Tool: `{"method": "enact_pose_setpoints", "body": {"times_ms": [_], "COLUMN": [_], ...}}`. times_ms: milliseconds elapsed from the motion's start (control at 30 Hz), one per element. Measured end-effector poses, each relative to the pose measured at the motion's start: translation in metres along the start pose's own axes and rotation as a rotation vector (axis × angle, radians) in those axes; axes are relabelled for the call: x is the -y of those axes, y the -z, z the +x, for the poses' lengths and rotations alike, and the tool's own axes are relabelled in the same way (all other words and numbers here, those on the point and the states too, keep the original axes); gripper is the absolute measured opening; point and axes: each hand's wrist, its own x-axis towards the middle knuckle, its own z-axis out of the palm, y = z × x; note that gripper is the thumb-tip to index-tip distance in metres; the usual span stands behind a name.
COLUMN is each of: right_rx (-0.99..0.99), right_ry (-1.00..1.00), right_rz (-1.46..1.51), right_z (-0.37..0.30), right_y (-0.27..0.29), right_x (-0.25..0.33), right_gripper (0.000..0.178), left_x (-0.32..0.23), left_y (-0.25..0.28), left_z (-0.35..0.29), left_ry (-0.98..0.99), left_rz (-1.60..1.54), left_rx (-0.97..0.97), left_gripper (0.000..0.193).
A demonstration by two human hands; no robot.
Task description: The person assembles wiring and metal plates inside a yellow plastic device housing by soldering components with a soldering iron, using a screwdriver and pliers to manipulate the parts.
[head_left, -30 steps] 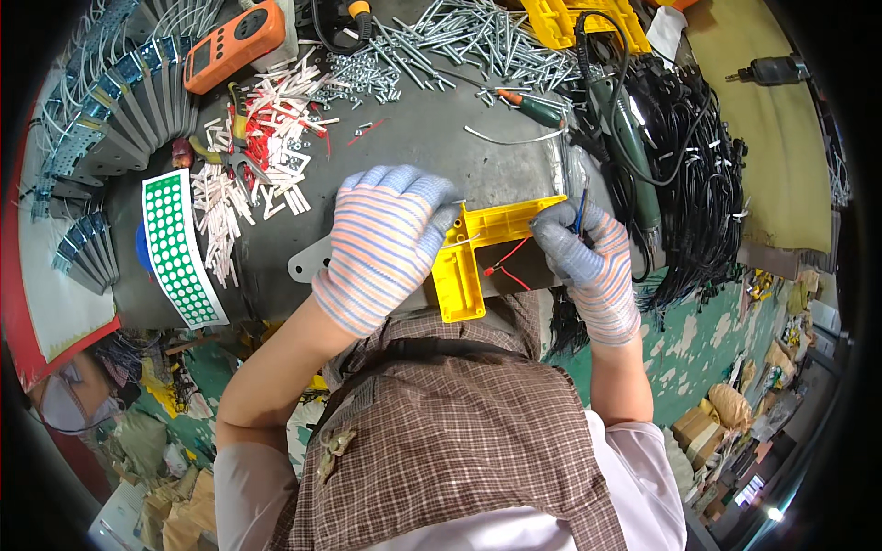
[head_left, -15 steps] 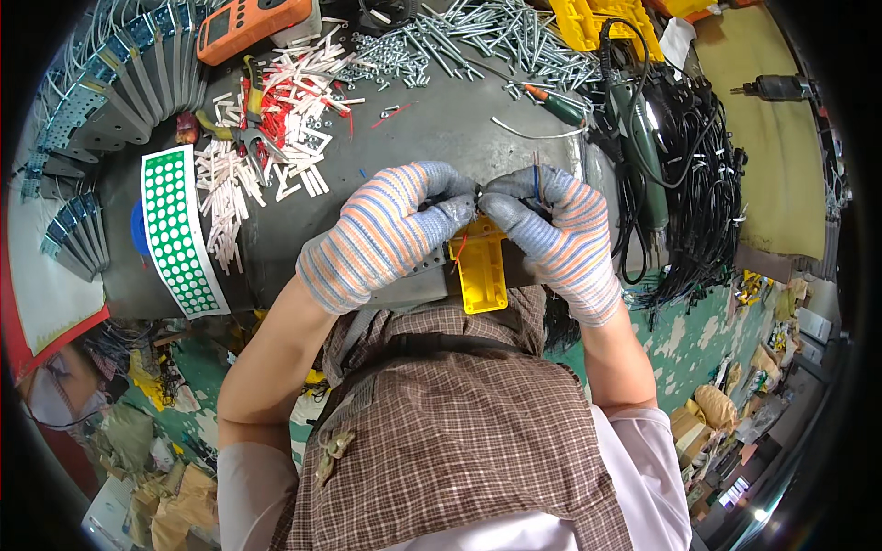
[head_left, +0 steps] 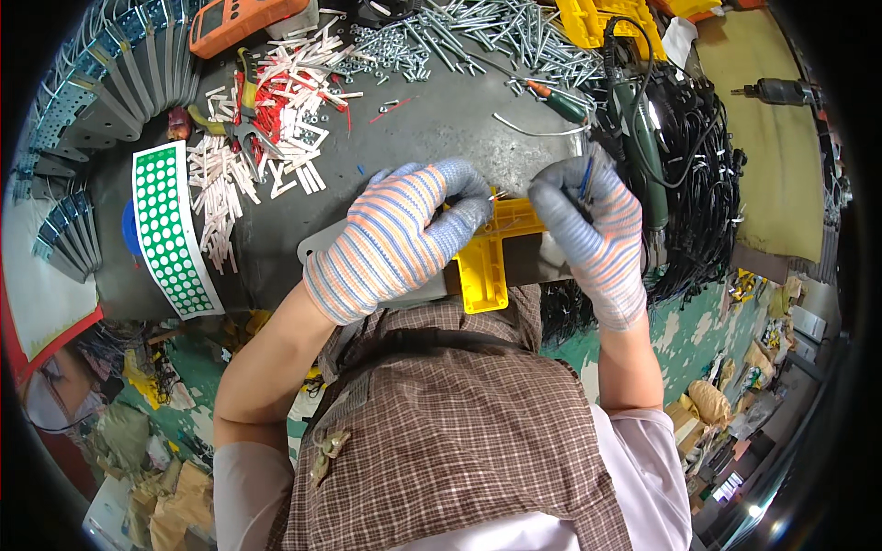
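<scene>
My left hand (head_left: pixel 400 234), in a striped knit glove, is closed with thumb and forefinger pinched together. A thin wire with a pale bare end (head_left: pixel 499 195) sticks out from its fingertips, over a yellow plastic housing (head_left: pixel 482 280). The housing has an open trough toward me and a side arm to the right. My right hand (head_left: pixel 597 234), gloved the same way, is apart from the housing at its right, fingers curled. A thin blue wire (head_left: pixel 585 179) shows between those fingers. A grey metal plate (head_left: pixel 317 241) lies partly hidden under my left hand.
Pale sleeves and red bits (head_left: pixel 285 110) lie at left with yellow-handled pliers (head_left: pixel 243 92). A green-dotted sticker sheet (head_left: pixel 173 230) is nearer me. Loose screws (head_left: pixel 496 41) lie at the back. A screwdriver (head_left: pixel 556 103), a green power tool (head_left: pixel 643 156) and black cables (head_left: pixel 703 184) occupy the right.
My hands have come apart: the right one moved right, off the housing, with the blue wire. The left hand stays near the housing. The red wire over the housing no longer shows.
</scene>
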Motion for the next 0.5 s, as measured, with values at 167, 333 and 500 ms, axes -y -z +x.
{"method": "enact_pose_setpoints", "body": {"times_ms": [167,333,500], "right_rx": [0.111,0.108,0.097], "right_ry": [0.317,0.296,0.234], "right_rz": [-0.164,-0.285,-0.140], "right_z": [0.003,0.003,0.001], "right_y": [-0.011,-0.011,-0.015], "right_x": [-0.001,-0.008,-0.010], "right_gripper": [0.016,0.015,0.015], "left_x": [0.006,0.006,0.005], "left_y": [0.000,-0.012,-0.019], "left_z": [-0.003,-0.003,-0.007], "left_ry": [-0.322,-0.275,-0.225], "left_rz": [0.380,0.263,0.172], "left_rx": [-0.145,-0.222,-0.308], "left_gripper": [0.015,0.014,0.015]}}
